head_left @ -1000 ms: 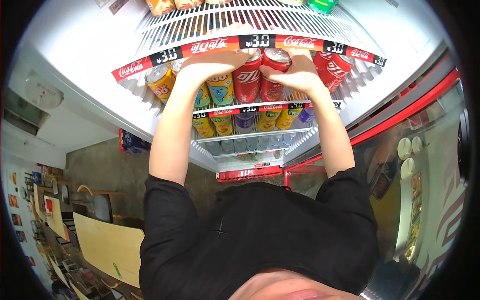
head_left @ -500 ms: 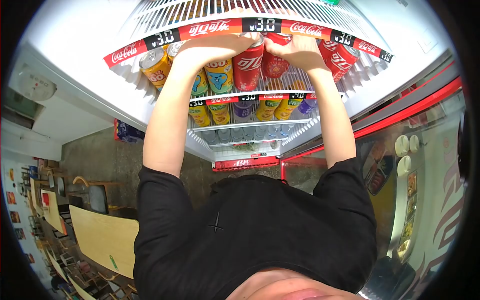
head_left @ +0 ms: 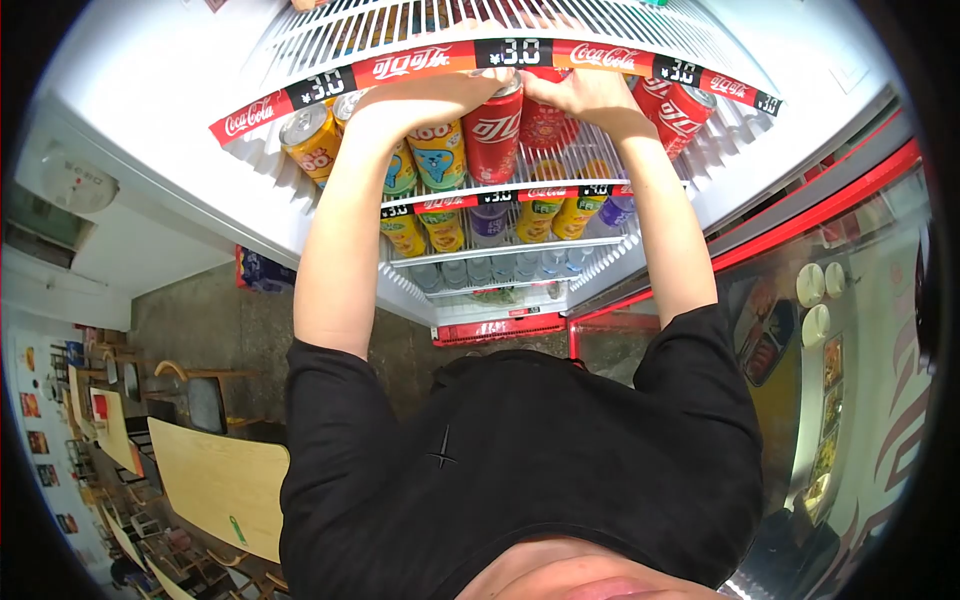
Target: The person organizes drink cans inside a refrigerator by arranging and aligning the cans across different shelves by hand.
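Inside the fridge, my left hand [head_left: 435, 100] reaches in above the yellow cans [head_left: 437, 160], its thumb side at the top of a red Coca-Cola can [head_left: 493, 138]. The shelf's price strip [head_left: 420, 62] hides most of its fingers, so its grip cannot be made out. Just right of it, my right hand [head_left: 592, 98] is closed on a second red can [head_left: 547, 122], which stands farther back; its thumb points left across the can and its other fingers are mostly hidden.
More red cans [head_left: 678, 118] stand at the right, and a yellow can [head_left: 308, 135] at the left. Bottles [head_left: 540, 218] fill the shelf below. The fridge's red-edged door [head_left: 800, 225] is at the right. A wooden table [head_left: 215, 485] and chairs are at lower left.
The second red can has moved back on the shelf along with my right hand. My left hand remains beside the first red can. The view has shifted slightly.
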### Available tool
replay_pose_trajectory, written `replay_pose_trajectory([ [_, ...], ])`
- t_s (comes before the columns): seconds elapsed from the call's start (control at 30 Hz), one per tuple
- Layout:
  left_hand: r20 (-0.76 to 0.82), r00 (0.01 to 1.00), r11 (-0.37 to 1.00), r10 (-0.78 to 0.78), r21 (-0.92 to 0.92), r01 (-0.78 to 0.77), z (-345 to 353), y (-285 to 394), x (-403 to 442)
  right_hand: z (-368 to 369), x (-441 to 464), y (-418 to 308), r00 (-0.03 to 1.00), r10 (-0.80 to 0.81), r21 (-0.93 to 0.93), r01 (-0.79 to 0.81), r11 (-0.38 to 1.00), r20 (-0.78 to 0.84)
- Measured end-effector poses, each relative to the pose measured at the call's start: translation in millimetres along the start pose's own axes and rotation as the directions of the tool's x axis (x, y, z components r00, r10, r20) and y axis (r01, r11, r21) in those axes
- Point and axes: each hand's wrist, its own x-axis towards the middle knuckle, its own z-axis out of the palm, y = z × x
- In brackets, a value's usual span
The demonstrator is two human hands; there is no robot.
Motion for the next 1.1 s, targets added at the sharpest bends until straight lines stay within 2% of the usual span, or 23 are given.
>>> replay_pose_trajectory([
  [0.07, -0.022, 0.999, 0.999, 0.032, 0.025, -0.032, 0, -1, 2, 2, 1, 4, 0.997, -0.046, 0.011, 0.047, 0.999, -0.058],
  [0.13, -0.031, 0.998, 0.999, 0.052, 0.012, -0.051, 1, -3, 5, 18, 7, 20, 0.909, -0.278, -0.06, 0.273, 0.96, -0.311],
  [0.23, 0.005, 0.999, 0.998, 0.052, -0.042, -0.052, 3, -8, 6, 16, 6, 19, 0.896, -0.305, -0.173, 0.261, 0.95, -0.323],
  [0.3, 0.072, 0.996, 0.998, 0.044, -0.044, -0.041, -3, -6, 5, 15, 6, 16, 0.89, -0.305, -0.168, 0.262, 0.95, -0.339],
  [0.33, 0.054, 0.996, 0.996, 0.076, -0.048, -0.073, -3, -8, 7, 14, 6, 15, 0.887, -0.305, -0.166, 0.263, 0.951, -0.348],
  [0.4, 0.022, 0.99, 0.989, 0.139, -0.055, -0.137, 0, -11, 9, 13, 4, 15, 0.9, -0.281, -0.147, 0.245, 0.958, -0.333],
  [0.5, -0.011, 0.997, 0.997, 0.08, 0.007, -0.08, 0, -4, 5, 17, -1, 18, 0.929, -0.238, -0.124, 0.21, 0.97, -0.285],
  [0.6, 0.09, 0.992, 0.996, -0.086, 0.006, 0.086, -6, 5, -3, 15, -7, 14, 0.959, -0.17, -0.094, 0.153, 0.984, -0.226],
  [0.63, 0.092, 0.991, 0.995, -0.096, 0.03, 0.094, -7, 6, -4, 11, -7, 11, 0.966, -0.147, -0.087, 0.131, 0.987, -0.21],
  [0.67, 0.103, 0.992, 0.997, -0.074, 0.028, 0.072, -6, 3, -3, 12, -9, 12, 0.982, -0.069, -0.049, 0.062, 0.997, -0.176],
  [0.73, 0.159, 0.986, 0.999, -0.044, 0.022, 0.041, -4, -1, 2, 15, -11, 14, 0.97, 0.241, -0.111, -0.24, 0.964, -0.005],
  [0.77, 0.197, 0.977, 0.997, -0.079, 0.029, 0.075, -7, 2, 0, 20, -15, 19, 0.978, 0.198, -0.128, -0.205, 0.97, -0.065],
  [0.8, 0.145, 0.983, 0.993, -0.11, -0.012, 0.113, -5, 4, -1, 12, -15, 11, 0.958, 0.288, -0.159, -0.282, 0.946, 0.012],
  [0.87, -0.091, 0.989, 0.993, 0.12, 0.0, -0.121, -3, 4, -2, 18, -18, 20, 0.966, 0.258, -0.255, -0.255, 0.933, -0.021],
  [0.93, -0.318, 0.871, 0.927, 0.375, 0.095, -0.364, 3, -4, 4, 15, -22, 19, 0.977, 0.137, -0.203, -0.17, 0.964, -0.165],
  [0.97, -0.317, 0.856, 0.912, 0.409, 0.132, -0.387, 2, -4, 5, 8, -24, 10, 0.975, 0.132, -0.128, -0.156, 0.979, -0.179],
  [1.0, -0.311, 0.843, 0.898, 0.439, 0.166, -0.407, 1, -4, 6, 10, -25, 11, 0.974, 0.056, -0.187, -0.098, 0.977, -0.218],
  [1.03, -0.268, 0.875, 0.914, 0.402, 0.175, -0.366, 1, -5, 11, 14, -26, 13, 0.967, 0.036, -0.234, -0.097, 0.967, -0.252],
  [1.07, -0.293, 0.865, 0.912, 0.407, 0.187, -0.366, 6, -12, 14, 17, -27, 13, 0.96, 0.02, -0.275, -0.1, 0.956, -0.279],
  [1.1, -0.264, 0.873, 0.908, 0.411, 0.202, -0.367, 5, -11, 15, 5, -25, 3, 0.98, 0.105, -0.2, -0.139, 0.97, -0.171],
])
